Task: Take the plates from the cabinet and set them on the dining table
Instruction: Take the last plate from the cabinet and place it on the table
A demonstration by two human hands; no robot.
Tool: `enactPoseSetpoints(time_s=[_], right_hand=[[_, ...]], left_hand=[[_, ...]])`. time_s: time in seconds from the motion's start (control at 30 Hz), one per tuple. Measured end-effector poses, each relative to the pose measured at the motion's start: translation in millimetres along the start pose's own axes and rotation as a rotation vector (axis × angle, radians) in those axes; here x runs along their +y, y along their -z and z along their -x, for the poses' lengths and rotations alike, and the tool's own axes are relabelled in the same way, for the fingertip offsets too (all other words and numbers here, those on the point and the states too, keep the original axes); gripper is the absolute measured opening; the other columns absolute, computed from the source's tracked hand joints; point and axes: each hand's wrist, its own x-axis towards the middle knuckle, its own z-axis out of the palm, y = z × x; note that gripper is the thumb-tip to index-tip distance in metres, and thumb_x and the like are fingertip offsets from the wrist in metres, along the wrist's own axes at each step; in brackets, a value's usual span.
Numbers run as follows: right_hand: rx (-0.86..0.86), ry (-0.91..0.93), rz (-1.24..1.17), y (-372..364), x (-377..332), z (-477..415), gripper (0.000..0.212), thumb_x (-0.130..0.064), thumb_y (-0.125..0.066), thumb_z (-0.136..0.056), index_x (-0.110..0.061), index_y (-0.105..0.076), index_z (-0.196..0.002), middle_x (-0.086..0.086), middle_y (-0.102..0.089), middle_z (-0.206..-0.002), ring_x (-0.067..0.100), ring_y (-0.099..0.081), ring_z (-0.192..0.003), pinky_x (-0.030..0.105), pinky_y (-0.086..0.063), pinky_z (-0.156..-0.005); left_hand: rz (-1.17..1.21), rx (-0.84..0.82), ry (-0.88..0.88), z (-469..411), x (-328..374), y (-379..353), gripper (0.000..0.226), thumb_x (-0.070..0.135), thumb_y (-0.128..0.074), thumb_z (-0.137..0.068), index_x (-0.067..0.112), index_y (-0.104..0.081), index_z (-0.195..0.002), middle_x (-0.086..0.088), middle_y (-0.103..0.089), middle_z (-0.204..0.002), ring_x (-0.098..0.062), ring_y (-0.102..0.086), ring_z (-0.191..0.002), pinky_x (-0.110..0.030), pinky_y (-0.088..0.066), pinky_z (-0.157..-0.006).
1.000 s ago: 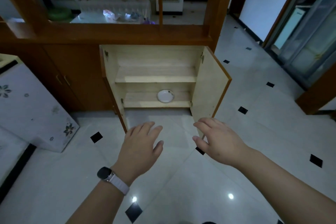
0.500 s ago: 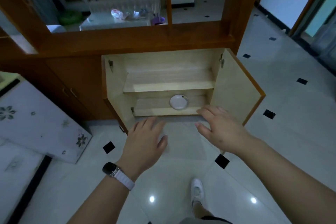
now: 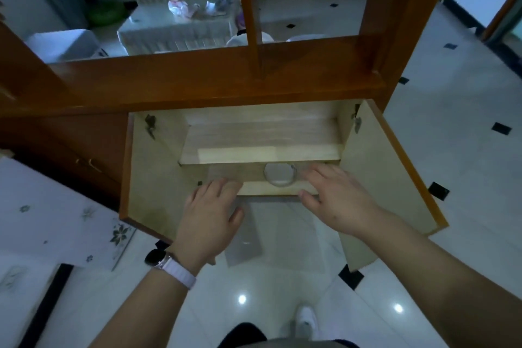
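We have closed in: our left hand (image 3: pixel 207 217) and right hand (image 3: pixel 336 200), fingers spread and empty, now flank the round white plate (image 3: pixel 279 175), possibly a stack, inside the open pale-wood cabinet (image 3: pixel 158 167); grasping looks next.

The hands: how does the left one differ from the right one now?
The left hand has a watch with a white band at its wrist; the right hand has a bare wrist. The right hand is close beside the plates; the left hand is farther from them. Both are open and hold nothing.
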Motion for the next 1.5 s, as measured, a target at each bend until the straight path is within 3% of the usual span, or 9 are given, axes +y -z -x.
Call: enactPoseSetpoints(time_s=[0.2, 0.33, 0.47, 0.57, 0.77, 0.9, 1.03, 1.23, 1.5], right_hand=[[-0.034, -0.040, -0.024, -1.3, 13.5, -48.9, 0.051, -0.053, -0.035, -0.095, -0.023, -0.046, -0.135, -0.005, -0.048, -0.136, 0.019, -0.042, -0.124, 0.038, -0.036, -0.101], [-0.043, -0.085, -0.029, -8.5, 14.8, -71.3, 0.062, -0.058, -0.025, -0.089, -0.023, -0.046, -0.136, -0.004, -0.048, -0.137, 0.018, -0.041, -0.126, 0.037, -0.036, -0.101], [-0.058, -0.139, -0.026, -21.3, 11.0, -91.1, 0.049, -0.048, -0.038, -0.097, -0.023, -0.044, -0.139, -0.002, -0.046, -0.140, 0.018, -0.037, -0.129, 0.035, -0.033, -0.105], [-0.078, -0.168, 0.016, -32.6, 2.1, -114.1, 0.050, -0.048, -0.037, -0.098, -0.023, -0.043, -0.140, -0.002, -0.046, -0.140, 0.020, -0.038, -0.130, 0.034, -0.029, -0.105], [-0.006, -0.188, -0.007, -58.0, -16.7, -155.6, 0.060, -0.052, -0.030, -0.087, -0.017, -0.060, -0.126, 0.003, -0.059, -0.130, 0.026, -0.054, -0.119, 0.040, -0.040, -0.097], [-0.101, -0.196, -0.005, -77.2, -13.4, -175.4, 0.062, -0.052, -0.029, -0.089, -0.019, -0.049, -0.138, 0.002, -0.047, -0.145, 0.023, -0.041, -0.132, 0.041, -0.032, -0.107], [-0.142, -0.199, -0.005, -104.5, 6.0, -197.0, 0.058, -0.051, -0.032, -0.094, -0.019, -0.044, -0.142, 0.001, -0.043, -0.148, 0.021, -0.038, -0.133, 0.036, -0.029, -0.107], [-0.162, -0.226, 0.009, -176.3, 68.9, -230.3, 0.053, -0.045, -0.041, -0.096, -0.017, -0.046, -0.141, 0.006, -0.042, -0.149, 0.026, -0.039, -0.134, 0.041, -0.030, -0.106], [-0.181, -0.141, 0.093, -311.5, 153.6, -275.4, 0.047, -0.043, -0.043, -0.097, -0.016, -0.050, -0.135, 0.007, -0.047, -0.140, 0.026, -0.040, -0.129, 0.042, -0.036, -0.101]], left_hand=[[0.026, 0.017, 0.013, -48.8, -28.7, -10.8, 0.054, 0.042, -0.046, -0.084, 0.028, -0.047, -0.136, -0.004, -0.059, -0.127, -0.027, -0.056, -0.108, -0.039, -0.042, -0.093], [0.050, -0.021, 0.013, -80.9, -48.3, -38.7, 0.052, 0.041, -0.046, -0.086, 0.024, -0.050, -0.135, -0.010, -0.056, -0.131, -0.031, -0.051, -0.120, -0.045, -0.042, -0.099], [0.103, -0.037, -0.047, -105.6, -61.5, -64.3, 0.047, 0.037, -0.052, -0.085, 0.020, -0.056, -0.129, -0.010, -0.057, -0.130, -0.031, -0.048, -0.124, -0.048, -0.040, -0.101], [0.151, -0.029, -0.102, -125.5, -72.3, -76.2, 0.046, 0.039, -0.049, -0.086, 0.017, -0.058, -0.126, -0.011, -0.059, -0.126, -0.032, -0.050, -0.121, -0.050, -0.040, -0.101], [0.147, -0.069, -0.112, -157.2, -98.8, -107.0, 0.048, 0.044, -0.045, -0.089, 0.015, -0.059, -0.124, -0.013, -0.060, -0.122, -0.034, -0.053, -0.116, -0.048, -0.043, -0.098], [0.142, -0.131, -0.089, -167.6, -112.1, -124.5, 0.050, 0.045, -0.043, -0.088, 0.015, -0.060, -0.124, -0.013, -0.061, -0.121, -0.034, -0.056, -0.111, -0.048, -0.045, -0.094], [0.158, -0.150, -0.100, -179.8, -118.7, -154.6, 0.050, 0.042, -0.042, -0.086, 0.013, -0.063, -0.122, -0.016, -0.061, -0.125, -0.036, -0.058, -0.111, -0.047, -0.046, -0.090], [0.150, -0.102, -0.232, -216.0, -109.7, -232.9, 0.050, 0.039, -0.042, -0.087, 0.012, -0.064, -0.123, -0.017, -0.059, -0.129, -0.037, -0.054, -0.116, -0.047, -0.043, -0.092], [0.148, -0.162, -0.248, -236.6, -105.8, -408.8, 0.048, 0.040, -0.048, -0.089, 0.015, -0.060, -0.128, -0.014, -0.055, -0.136, -0.035, -0.047, -0.126, -0.047, -0.040, -0.098]])
